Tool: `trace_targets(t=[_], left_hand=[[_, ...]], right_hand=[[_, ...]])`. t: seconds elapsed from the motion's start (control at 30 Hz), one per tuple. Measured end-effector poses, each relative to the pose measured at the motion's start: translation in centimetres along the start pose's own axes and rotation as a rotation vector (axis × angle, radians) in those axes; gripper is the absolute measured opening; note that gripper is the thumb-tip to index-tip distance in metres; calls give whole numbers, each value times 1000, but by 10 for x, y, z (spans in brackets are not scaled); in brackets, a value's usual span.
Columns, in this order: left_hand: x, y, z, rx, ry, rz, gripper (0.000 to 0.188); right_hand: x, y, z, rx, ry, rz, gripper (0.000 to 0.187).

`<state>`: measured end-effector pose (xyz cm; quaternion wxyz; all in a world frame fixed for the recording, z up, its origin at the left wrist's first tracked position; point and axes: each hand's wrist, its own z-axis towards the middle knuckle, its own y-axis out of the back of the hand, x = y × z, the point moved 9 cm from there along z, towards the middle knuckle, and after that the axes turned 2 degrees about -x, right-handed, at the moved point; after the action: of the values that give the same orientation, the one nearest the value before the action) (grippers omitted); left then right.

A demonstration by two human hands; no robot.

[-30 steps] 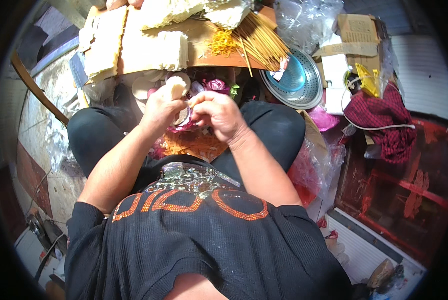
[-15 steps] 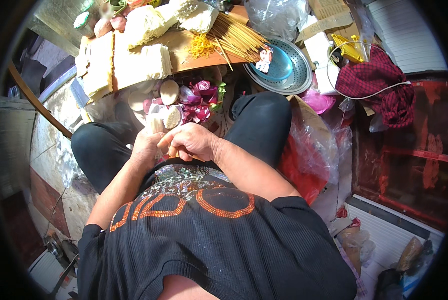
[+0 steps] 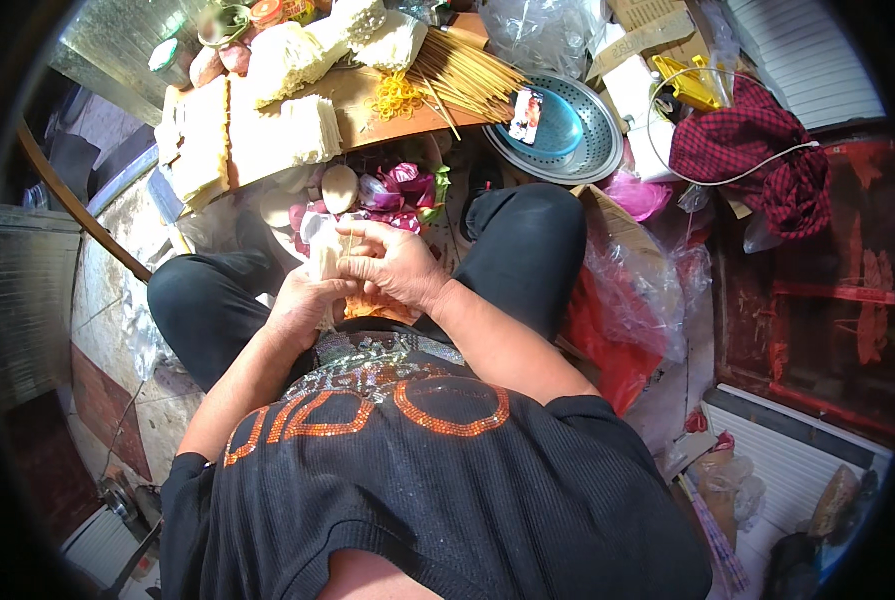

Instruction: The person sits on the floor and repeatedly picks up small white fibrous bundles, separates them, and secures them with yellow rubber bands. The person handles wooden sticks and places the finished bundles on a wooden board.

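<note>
Above my lap, both hands are on a small pale bundle (image 3: 325, 258) that looks like thin white strips; its exact kind I cannot make out. My left hand (image 3: 306, 303) is closed around its lower part. From the right, my right hand (image 3: 400, 266) grips its side, index finger across near the top and thumb below. Just beyond lie purple-red onion pieces (image 3: 404, 198) and a round pale slice (image 3: 340, 187). On the low wooden table are white stringy bundles (image 3: 310, 130), yellow rubber bands (image 3: 396, 97) and a pile of bamboo skewers (image 3: 468, 80).
Right of the table stands a metal colander (image 3: 608, 160) with a blue bowl (image 3: 560, 128) in it, a phone (image 3: 527, 115) on top. Clear and red plastic bags (image 3: 618, 330) lie beside my right knee. A dark red checked cloth (image 3: 743, 150) hangs farther right.
My right hand has opened out of its curl and moved up onto the bundle's side. The bundle now stands more upright between both hands. The view has shifted slightly.
</note>
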<state>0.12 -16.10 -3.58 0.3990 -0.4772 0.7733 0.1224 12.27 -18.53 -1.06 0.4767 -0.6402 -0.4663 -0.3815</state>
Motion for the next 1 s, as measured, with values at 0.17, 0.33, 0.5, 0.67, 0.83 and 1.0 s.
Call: trace_targets(t=[0.17,0.33,0.5,0.67,0.83,1.0], left_hand=[[7,-7,2,47,42,251,11],[1,-14,1,100,80,363,15],[-1,-12,1,110,114,409,21],[-15,-18,0,137,34,524,31],[-13,-22,4,231,25,369,56],[-11,-10,17,197,-103,442,75]], right_hand=[[8,-7,-1,27,151,-304,59],[3,-8,0,83,101,-356,48],[2,-8,3,76,-24,-290,33],[1,-10,7,101,-66,-286,31],[-6,-10,9,130,-153,-189,33],[-8,-17,6,152,-276,86,39]])
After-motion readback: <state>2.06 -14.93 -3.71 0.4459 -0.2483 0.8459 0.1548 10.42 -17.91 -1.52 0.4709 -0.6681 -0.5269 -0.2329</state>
